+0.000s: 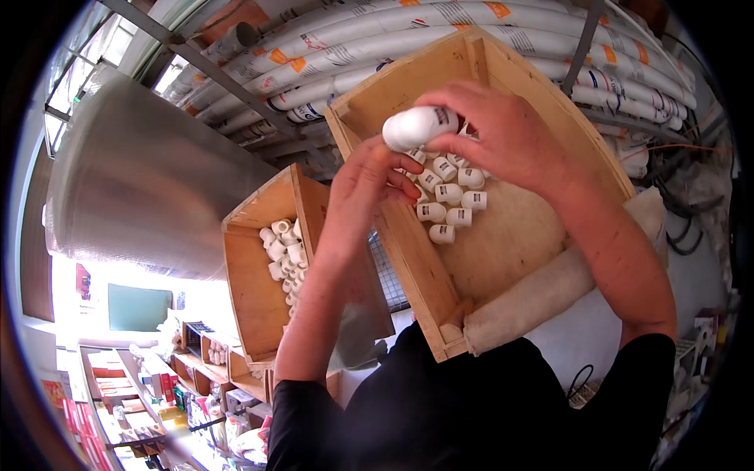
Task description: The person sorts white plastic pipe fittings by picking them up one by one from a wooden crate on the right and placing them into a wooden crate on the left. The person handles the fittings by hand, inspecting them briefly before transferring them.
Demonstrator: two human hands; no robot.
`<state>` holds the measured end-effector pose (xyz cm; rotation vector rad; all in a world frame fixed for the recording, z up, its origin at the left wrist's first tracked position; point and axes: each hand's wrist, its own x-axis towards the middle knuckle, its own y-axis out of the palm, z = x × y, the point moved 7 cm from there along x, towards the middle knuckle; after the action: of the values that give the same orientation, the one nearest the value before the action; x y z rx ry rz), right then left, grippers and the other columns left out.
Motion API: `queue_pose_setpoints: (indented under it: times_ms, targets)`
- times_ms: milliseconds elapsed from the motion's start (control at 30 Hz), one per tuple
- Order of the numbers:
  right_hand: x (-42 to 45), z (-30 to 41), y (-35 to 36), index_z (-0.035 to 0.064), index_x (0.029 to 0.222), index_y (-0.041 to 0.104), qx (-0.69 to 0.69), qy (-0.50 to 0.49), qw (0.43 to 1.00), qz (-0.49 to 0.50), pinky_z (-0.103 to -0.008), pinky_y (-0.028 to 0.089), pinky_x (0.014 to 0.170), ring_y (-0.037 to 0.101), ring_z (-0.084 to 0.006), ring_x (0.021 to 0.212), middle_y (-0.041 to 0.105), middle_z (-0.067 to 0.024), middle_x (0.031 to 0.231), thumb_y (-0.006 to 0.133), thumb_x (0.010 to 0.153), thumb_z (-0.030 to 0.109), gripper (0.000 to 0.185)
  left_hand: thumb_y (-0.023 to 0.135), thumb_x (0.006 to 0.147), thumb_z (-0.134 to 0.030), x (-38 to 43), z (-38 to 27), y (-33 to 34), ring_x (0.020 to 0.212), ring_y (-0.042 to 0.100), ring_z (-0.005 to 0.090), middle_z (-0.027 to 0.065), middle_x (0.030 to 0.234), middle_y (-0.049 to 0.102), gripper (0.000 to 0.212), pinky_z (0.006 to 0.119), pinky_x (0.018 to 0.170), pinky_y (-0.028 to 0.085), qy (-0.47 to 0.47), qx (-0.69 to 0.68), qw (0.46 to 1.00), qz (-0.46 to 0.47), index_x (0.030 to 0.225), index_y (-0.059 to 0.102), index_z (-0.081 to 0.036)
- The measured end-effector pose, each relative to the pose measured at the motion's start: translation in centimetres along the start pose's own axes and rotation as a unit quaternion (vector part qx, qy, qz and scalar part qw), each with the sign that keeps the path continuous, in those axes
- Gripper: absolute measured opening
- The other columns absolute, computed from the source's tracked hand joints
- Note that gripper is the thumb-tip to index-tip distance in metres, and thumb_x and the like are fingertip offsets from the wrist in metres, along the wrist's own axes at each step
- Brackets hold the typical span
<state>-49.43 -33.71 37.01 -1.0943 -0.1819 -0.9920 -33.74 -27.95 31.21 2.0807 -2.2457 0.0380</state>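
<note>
My right hand grips a white plastic pipe elbow between thumb and fingers, above a large wooden box. The elbow bears a dark printed mark. Just below and left of it, my left hand has its fingers apart and bent, near the box's left wall; no part is seen in its grasp. Under the hands, several smaller white elbow fittings with printed marks lie together on the light fabric lining of the wooden box. The hands partly hide the pile.
A smaller wooden box at the left holds many white fittings. A rolled cloth lies across the big box's near edge. White pipes are racked behind, with a large plastic-film roll at the left. Stocked shelves stand lower left.
</note>
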Motion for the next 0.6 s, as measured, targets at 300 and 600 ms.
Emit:
queue_pose_setpoints:
  times_ms: [300,600]
  targets:
    - [-1.3,-8.6,1.5,0.0033,0.102,0.068,0.064,0.232,0.967,0.085,-0.0373,0.049,0.07,0.065,-0.0249,0.078,0.068,-0.0131,0.086,0.075,0.081,0.036,0.039,0.068,0.091,-0.02,-1.7,1.5,3.4,0.067,0.064,0.0217,0.0052,0.083,0.068,0.033,0.032,0.065,0.052,0.134,0.373,0.918,0.001,0.119,0.06,-0.006]
    - [-5.5,-14.3,5.1,0.0013,0.098,0.069,-0.135,0.353,0.869,0.32,-0.0363,0.053,0.072,0.069,-0.0233,0.08,0.071,-0.0131,0.087,0.083,0.073,0.027,0.038,0.07,0.087,-0.023,-1.7,1.3,3.8,0.072,0.067,0.0193,0.004,0.083,0.071,0.028,0.033,0.061,0.049,0.131,0.447,0.885,0.004,0.11,0.067,-0.008]
